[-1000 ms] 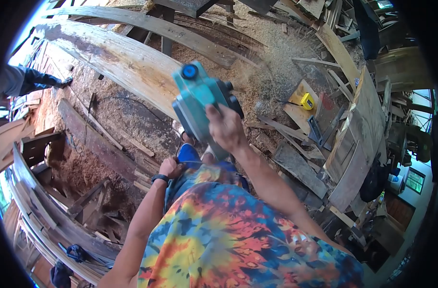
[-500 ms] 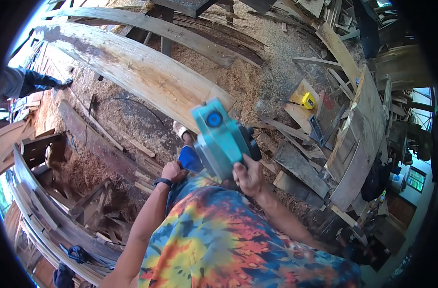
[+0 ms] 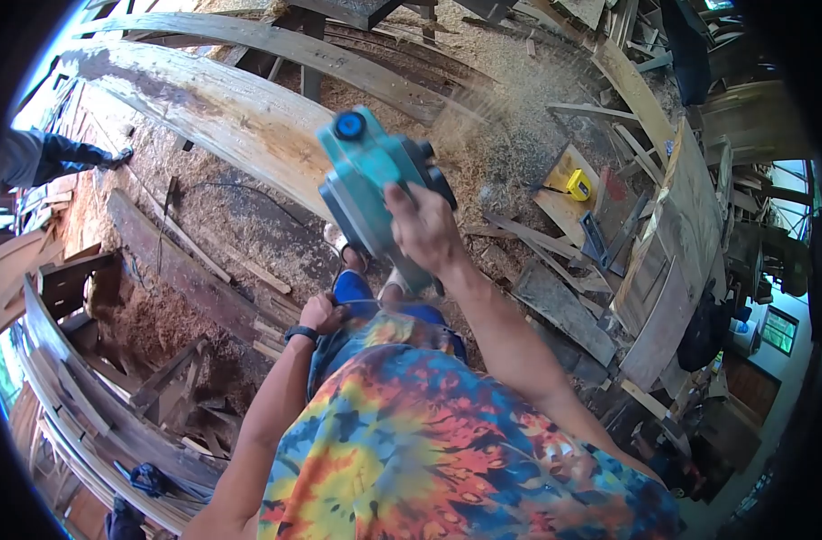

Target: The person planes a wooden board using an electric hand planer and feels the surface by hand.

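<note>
Planer (image 3: 375, 171), teal with a blue round knob, sat over the near end of the broad pale plank (image 3: 222, 108), covering part of it from view. Your right hand (image 3: 424, 229) was closed around its rear handle, the forearm reaching up and inward from the lower right, elbow bent only slightly. Your left hand (image 3: 321, 313) was low and close to your body, fingers curled in, beside a thin dark cord (image 3: 341, 268); whether they gripped it, you could not tell from this view. That arm ran up from the lower left, a dark band (image 3: 301, 334) around its wrist.

Near the planer's lower end were your feet, partly hidden, and your blue trouser leg (image 3: 352, 290). Past its right side, shavings (image 3: 510, 108) covered the ground and looked hazy. Farther right, a yellow tape measure (image 3: 578, 184) lay on a small board (image 3: 564, 205). At the far left stood another person (image 3: 64, 157), well apart from you.
</note>
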The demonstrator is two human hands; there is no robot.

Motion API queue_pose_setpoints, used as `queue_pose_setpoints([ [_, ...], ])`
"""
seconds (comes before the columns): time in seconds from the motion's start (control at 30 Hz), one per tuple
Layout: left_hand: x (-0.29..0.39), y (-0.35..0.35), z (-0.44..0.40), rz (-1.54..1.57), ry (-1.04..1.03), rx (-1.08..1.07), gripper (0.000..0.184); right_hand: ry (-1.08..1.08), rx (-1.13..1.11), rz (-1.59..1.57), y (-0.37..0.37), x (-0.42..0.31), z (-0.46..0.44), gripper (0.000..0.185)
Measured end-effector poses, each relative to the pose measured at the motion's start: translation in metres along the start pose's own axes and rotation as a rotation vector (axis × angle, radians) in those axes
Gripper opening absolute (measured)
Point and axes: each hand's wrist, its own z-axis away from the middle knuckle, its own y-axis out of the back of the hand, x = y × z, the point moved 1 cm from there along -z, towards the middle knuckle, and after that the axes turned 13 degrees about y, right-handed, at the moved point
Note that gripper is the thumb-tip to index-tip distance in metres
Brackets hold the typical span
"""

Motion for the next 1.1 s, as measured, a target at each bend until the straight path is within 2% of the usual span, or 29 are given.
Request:
queue_pose_setpoints([
  [0.1,0.002,0.002,0.000,-0.023,0.004,-0.007,0.050,0.033,0.009,-0.009,-0.013,0.001,-0.048,0.074],
  [0.2,0.000,0.000,-0.003,-0.027,0.012,-0.007,0.050,0.044,0.009,-0.093,-0.015,0.000,-0.049,0.067],
  [0.33,-0.003,-0.013,-0.004,-0.013,-0.031,0.023,0.053,-0.044,-0.046,-0.109,0.015,-0.005,0.023,0.064],
  [0.47,0.006,-0.023,-0.008,-0.113,-0.073,-0.016,0.045,-0.179,-0.093,-0.100,0.050,0.001,0.124,0.065],
  [0.57,0.029,-0.015,0.001,-0.093,-0.117,-0.015,0.034,-0.218,-0.085,-0.106,0.061,0.006,0.163,0.067],
  [0.7,0.033,-0.011,-0.001,-0.100,-0.130,-0.028,0.038,-0.211,-0.089,-0.067,0.056,0.005,0.140,0.071],
  [0.93,0.019,0.002,0.002,-0.021,-0.019,-0.047,0.050,-0.087,-0.122,-0.057,0.033,-0.005,0.035,0.068],
  [1.1,0.013,0.004,0.007,0.015,-0.003,-0.059,0.052,0.024,-0.079,0.021,0.002,0.009,-0.050,0.076],
])
